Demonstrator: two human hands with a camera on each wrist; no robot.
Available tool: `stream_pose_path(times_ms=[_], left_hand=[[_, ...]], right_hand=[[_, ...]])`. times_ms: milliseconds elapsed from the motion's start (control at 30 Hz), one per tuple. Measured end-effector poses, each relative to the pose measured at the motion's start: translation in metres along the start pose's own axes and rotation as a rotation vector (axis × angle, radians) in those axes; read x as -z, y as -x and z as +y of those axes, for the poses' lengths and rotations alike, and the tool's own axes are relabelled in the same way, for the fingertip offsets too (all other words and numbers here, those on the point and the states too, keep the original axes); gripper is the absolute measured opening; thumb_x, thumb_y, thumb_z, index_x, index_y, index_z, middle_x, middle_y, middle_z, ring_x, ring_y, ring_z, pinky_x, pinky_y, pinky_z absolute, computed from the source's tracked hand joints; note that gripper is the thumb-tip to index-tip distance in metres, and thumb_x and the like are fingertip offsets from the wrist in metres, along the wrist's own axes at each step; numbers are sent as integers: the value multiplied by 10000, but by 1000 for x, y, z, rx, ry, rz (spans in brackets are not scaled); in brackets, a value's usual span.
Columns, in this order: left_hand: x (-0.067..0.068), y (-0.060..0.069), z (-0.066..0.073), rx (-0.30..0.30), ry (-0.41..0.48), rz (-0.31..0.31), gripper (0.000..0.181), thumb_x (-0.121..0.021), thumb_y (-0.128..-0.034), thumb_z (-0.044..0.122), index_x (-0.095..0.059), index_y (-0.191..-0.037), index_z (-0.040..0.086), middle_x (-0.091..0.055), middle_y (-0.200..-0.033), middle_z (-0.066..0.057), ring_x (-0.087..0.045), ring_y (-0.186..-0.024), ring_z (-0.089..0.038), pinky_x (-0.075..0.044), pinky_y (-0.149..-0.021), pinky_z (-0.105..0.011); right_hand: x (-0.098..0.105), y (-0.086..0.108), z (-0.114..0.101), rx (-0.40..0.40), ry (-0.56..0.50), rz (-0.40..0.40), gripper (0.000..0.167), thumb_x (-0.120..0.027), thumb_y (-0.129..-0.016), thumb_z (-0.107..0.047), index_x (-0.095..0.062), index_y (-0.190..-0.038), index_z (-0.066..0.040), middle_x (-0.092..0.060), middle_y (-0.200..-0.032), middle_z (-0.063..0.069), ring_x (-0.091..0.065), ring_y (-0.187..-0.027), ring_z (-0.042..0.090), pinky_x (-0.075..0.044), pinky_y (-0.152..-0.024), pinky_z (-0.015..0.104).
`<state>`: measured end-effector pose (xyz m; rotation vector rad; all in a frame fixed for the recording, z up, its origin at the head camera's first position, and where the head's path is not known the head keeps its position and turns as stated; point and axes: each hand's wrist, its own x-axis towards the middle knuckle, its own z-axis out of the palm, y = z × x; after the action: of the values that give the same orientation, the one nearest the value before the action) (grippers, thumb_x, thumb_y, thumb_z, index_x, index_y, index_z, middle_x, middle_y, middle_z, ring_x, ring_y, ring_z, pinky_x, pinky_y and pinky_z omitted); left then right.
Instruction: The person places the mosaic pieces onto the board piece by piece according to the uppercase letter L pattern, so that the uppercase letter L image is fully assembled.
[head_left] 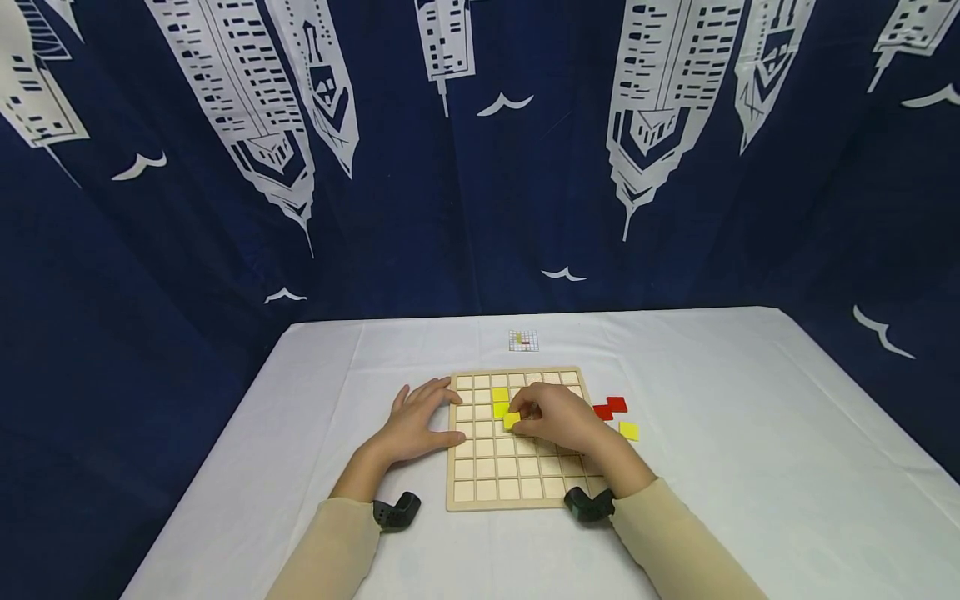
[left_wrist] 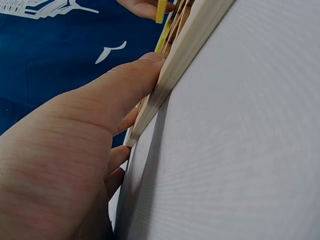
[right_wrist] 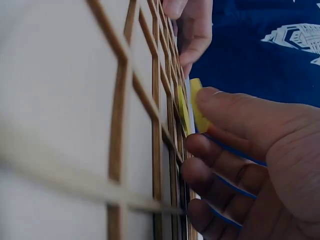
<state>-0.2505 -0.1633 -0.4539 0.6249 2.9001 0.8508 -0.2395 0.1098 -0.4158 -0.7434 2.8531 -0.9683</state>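
"What is seen at the back?"

"A dark blue cloth (head_left: 465,192) is hung there, printed with white buildings and birds; before it a white-covered worktop (head_left: 735,408) is spread out."

"And on the worktop?"

"A wooden grid board (head_left: 486,468) is laid flat. Its left rim is touched by the left hand (head_left: 415,425), whose fingers are spread."

"How is the right hand (head_left: 558,414) placed?"

"It is held over the board, and a yellow tile (head_left: 512,421) is pinched between thumb and fingers (a gap is seen beneath the tile from the right wrist)."

"Anything smaller?"

"A gridded card (head_left: 523,340) is placed beyond the board. Two yellow tiles (head_left: 500,394) are set in adjoining cells, while two red tiles (head_left: 617,405) and a loose yellow one (head_left: 628,431) are found to the right."
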Motion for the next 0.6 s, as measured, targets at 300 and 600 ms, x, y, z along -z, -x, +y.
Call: stream_pose_path(times_ms=[300, 600], left_hand=[[1, 1, 1, 8, 0, -12, 502, -768, -824, 472, -561, -1240, 282, -326, -1637, -36, -214, -1551, -295, 34, -1247, -614], [1, 1, 0, 5, 1, -14, 505, -766, -824, 474, -562, -1243, 279, -332, -1634, -39, -215, -1551, -300, 34, -1246, -619]], right_hand=[[-8, 0, -2, 79, 26, -23, 182, -821, -817, -172, -716, -958, -127, -615, -796, -77, -526, -744, 82, -462, -700, 231], [-14, -1, -5, 16, 73, -6, 212, -832, -804, -201, -708, -973, -166, -592, -784, -86, -515, -716, 71, -444, -675, 236]])
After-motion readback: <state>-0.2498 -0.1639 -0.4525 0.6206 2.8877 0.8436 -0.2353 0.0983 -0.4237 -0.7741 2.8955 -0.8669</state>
